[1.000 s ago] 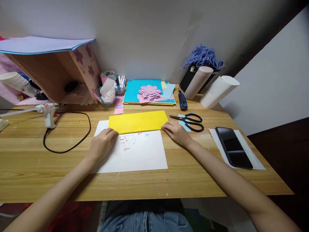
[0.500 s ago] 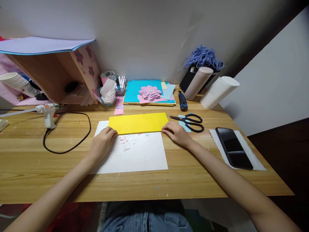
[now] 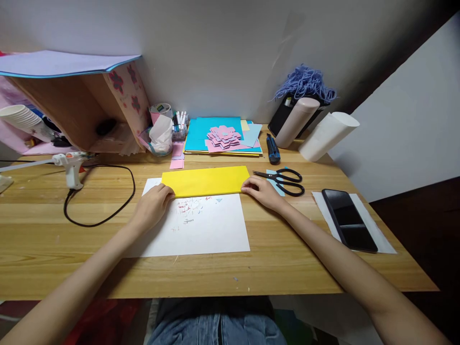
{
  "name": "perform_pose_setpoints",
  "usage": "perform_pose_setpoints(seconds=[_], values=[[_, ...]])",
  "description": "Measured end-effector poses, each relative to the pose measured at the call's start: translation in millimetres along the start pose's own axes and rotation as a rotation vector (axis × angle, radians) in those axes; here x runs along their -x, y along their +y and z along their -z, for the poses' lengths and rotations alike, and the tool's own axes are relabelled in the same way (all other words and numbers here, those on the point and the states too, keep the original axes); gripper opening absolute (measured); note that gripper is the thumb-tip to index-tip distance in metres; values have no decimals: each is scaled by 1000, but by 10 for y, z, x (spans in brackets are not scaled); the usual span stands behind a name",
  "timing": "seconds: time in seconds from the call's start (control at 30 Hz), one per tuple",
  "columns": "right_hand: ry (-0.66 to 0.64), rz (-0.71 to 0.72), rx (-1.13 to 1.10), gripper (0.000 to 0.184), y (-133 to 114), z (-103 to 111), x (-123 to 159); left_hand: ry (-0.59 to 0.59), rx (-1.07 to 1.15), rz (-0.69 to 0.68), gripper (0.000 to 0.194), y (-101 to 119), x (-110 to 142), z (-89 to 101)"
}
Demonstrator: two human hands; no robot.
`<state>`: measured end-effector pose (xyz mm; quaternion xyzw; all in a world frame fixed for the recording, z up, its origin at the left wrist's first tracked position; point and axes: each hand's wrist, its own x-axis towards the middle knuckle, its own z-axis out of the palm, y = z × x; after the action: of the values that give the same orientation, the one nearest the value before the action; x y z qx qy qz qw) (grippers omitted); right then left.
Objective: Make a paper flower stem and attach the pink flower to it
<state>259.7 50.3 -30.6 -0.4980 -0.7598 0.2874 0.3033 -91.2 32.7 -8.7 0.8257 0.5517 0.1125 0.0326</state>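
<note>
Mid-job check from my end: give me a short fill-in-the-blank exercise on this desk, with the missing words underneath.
1. The left hand and right hand touch the flat yellow rectangular strip, which overlaps a marked paper sheet coloured ____.
2. Of the two hands, the one nearer the black-handled metal scissors is the ____.
3. Partly under the scissors is a small paper piece coloured light ____.

Missing words: white; right; blue.
</note>
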Motion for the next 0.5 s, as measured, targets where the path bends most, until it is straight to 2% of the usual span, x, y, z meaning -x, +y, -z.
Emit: perform_pose_setpoints(seconds=[0.17, 0.3, 0.5], values=[[39, -38, -7, 10, 5, -24, -23, -14, 105, 33, 18, -64, -28, -41], [91, -5, 39, 12, 20, -43, -17, 48, 158, 42, 17, -52, -16, -46], [123, 79, 155, 14, 14, -58, 0, 125, 61, -68, 23, 6, 59, -30]])
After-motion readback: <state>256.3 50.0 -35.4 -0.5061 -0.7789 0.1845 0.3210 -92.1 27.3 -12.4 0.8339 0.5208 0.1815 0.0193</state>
